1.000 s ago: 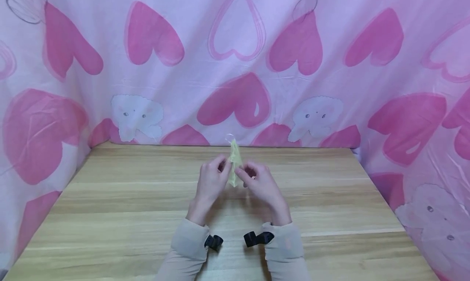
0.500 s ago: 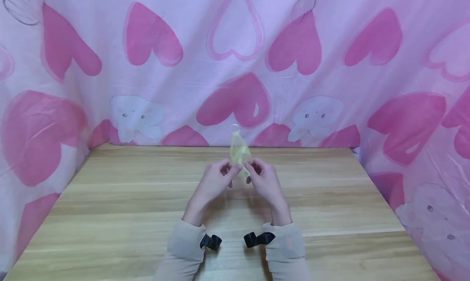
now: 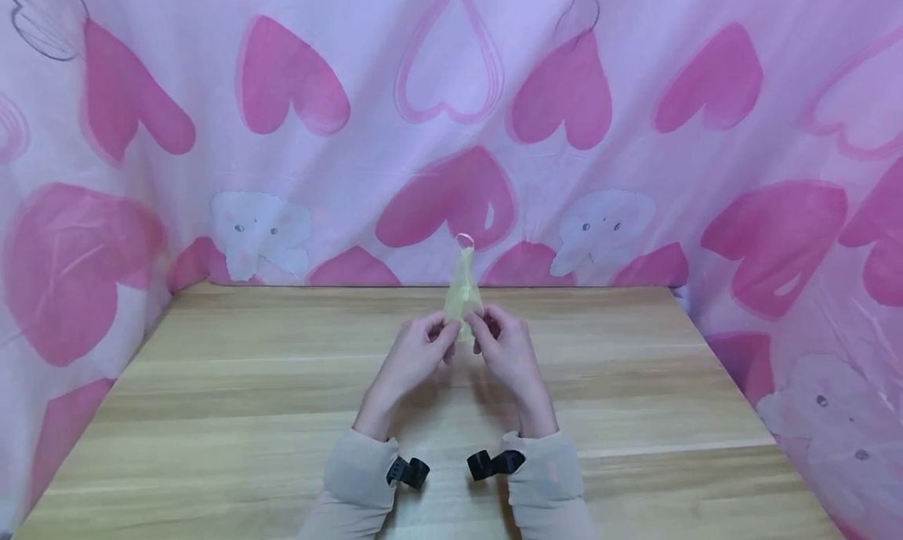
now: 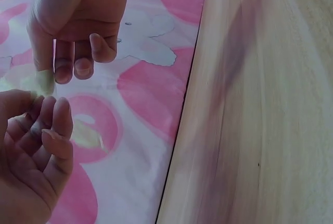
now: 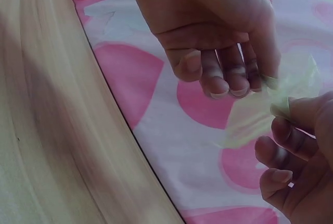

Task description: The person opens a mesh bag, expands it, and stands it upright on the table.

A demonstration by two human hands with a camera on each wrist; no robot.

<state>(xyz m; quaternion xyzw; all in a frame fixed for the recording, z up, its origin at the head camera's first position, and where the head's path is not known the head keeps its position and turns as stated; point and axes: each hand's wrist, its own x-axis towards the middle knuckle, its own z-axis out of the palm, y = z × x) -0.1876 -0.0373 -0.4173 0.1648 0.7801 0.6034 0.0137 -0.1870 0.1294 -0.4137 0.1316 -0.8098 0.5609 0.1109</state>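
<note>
The translucent yellow film [image 3: 462, 285] is held up above the surface [image 3: 247, 414], central from left to right, in front of the pink-and-white curtain [image 3: 621, 156]; it tapers to a thin clear loop [image 3: 465, 241] at its far end. Both hands are grasping it at the near end: the left hand [image 3: 416, 352] pinches the left side between thumb and fingers, and the right hand [image 3: 508, 352] pinches the right side just beside it. In the right wrist view a layer of film covers the tip of the left thumb [image 5: 299, 109]; in the left wrist view a layer likewise covers the right thumb [image 4: 46, 73]. Neither hand is released or clenched empty. The step in hand appears to be parting the layers at the near edge; whether the film is a bag cannot be confirmed. The next move probably calls for seating both thumbs between the layers, then drawing the hands apart evenly, left and right, with light tension. Excess pull could tear the film or slip one pinch.
</note>
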